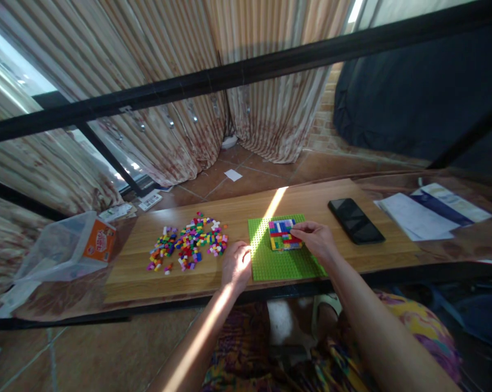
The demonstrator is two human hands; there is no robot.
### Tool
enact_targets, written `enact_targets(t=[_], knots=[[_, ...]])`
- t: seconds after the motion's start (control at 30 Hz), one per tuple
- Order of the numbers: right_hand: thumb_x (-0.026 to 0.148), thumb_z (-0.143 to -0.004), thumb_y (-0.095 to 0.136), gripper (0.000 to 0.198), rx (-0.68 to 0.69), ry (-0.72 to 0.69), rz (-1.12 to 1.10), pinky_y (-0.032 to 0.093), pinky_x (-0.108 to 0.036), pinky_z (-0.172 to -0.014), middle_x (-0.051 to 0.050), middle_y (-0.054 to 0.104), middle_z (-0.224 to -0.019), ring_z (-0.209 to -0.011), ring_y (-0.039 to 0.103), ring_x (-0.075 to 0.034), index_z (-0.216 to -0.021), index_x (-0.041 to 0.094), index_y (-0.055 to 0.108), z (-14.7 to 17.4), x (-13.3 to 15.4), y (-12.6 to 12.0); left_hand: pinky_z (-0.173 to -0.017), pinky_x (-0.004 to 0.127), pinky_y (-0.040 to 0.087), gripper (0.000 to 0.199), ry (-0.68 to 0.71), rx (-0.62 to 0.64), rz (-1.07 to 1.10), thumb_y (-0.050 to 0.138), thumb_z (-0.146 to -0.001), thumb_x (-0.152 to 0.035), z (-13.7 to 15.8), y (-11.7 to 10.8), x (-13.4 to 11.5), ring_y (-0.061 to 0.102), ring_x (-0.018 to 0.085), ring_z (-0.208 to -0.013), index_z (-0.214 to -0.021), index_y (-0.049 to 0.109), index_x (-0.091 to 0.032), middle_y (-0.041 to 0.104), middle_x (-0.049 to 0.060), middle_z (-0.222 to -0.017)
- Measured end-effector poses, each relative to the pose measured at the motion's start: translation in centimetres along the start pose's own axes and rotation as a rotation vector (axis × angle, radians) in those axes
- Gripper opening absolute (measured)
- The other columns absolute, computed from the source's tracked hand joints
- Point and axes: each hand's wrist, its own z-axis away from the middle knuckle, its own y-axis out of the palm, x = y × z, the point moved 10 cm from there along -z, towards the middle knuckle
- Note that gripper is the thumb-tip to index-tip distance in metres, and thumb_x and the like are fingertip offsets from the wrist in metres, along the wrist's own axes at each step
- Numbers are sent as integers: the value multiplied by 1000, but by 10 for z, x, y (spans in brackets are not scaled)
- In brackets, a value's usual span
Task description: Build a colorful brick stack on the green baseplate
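Note:
A green studded baseplate point(266, 267) lies near the front edge of the wooden board. On its upper middle sits a flat, multicoloured patch of toy bricks point(284, 242), with blue, red, yellow and white showing. My right hand point(317, 238) is over the patch's right side, thumb and forefinger pinched together at the bricks; anything between the fingertips is too small to make out. At the plate's left edge rests my left hand point(237, 264), its fingers curled closed, and what they may hold is hidden. Left of that hand spreads a loose pile of small coloured bricks point(191, 242).
A black phone point(356, 220) lies on the wooden board point(140, 288) to the right, with papers point(417, 215) beyond it. A clear plastic tub point(62, 245) with an orange label stands at the left. A dark rail point(213, 79) crosses before the curtains.

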Motion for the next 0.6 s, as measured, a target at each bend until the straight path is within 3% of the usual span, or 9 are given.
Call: enact_targets(t=[0.43, 0.5, 0.6], knots=[[34, -48, 80, 27, 8, 79, -114, 48, -26, -53, -1, 67, -59, -54, 61, -14, -64, 17, 67, 1, -1, 5, -93, 33, 50, 19, -30, 4, 48, 53, -82, -13, 0, -2, -2, 62, 17, -97, -87, 71, -19, 68, 4, -98], [37, -47, 82, 31, 22, 77, -146, 48, -26, -55, -2, 68, -61, -56, 60, -14, -65, 16, 68, 4, 3, 3, -90, 32, 52, 19, -56, -25, 128, 54, -80, -13, -2, -14, -2, 63, 17, -95, -87, 70, -19, 68, 5, -99], [47, -52, 81, 38, 29, 66, -188, 44, -24, -53, -3, 67, -63, -56, 57, -12, -70, 15, 70, 7, 9, -5, -85, 32, 53, 17, -61, -108, 263, 56, -81, -17, -4, -55, -5, 63, 17, -92, -91, 70, -17, 68, 6, -100]])
